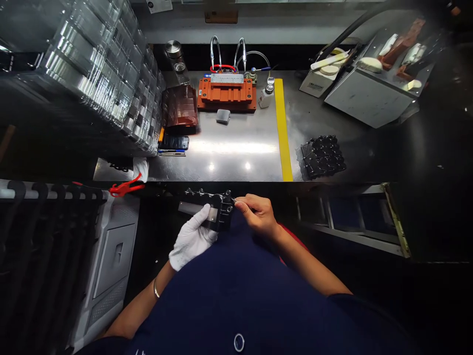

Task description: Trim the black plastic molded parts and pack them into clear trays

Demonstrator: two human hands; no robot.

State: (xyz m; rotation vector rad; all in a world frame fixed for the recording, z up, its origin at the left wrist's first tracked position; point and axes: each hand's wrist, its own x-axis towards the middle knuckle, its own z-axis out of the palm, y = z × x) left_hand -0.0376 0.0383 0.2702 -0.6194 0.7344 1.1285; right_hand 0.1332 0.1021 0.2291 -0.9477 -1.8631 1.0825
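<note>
My left hand (194,236) wears a white glove and holds a black molded plastic part (223,217) in front of my body, below the bench's front edge. A flat greyish strip (190,208) lies along the part's left side, passing by the gloved thumb. My bare right hand (258,212) is at the part's right edge, thumb and forefinger pinched together. Whatever sits between those fingertips is too small to make out. The underside of the part is hidden by the glove.
An orange fixture (227,93) stands at the back of the metal bench (251,133), near a yellow tape strip (282,128). Black molded pieces (323,155) lie right of it. Clear plastic trays (111,74) are stacked left. A red air gun (126,187) hangs at the bench's front.
</note>
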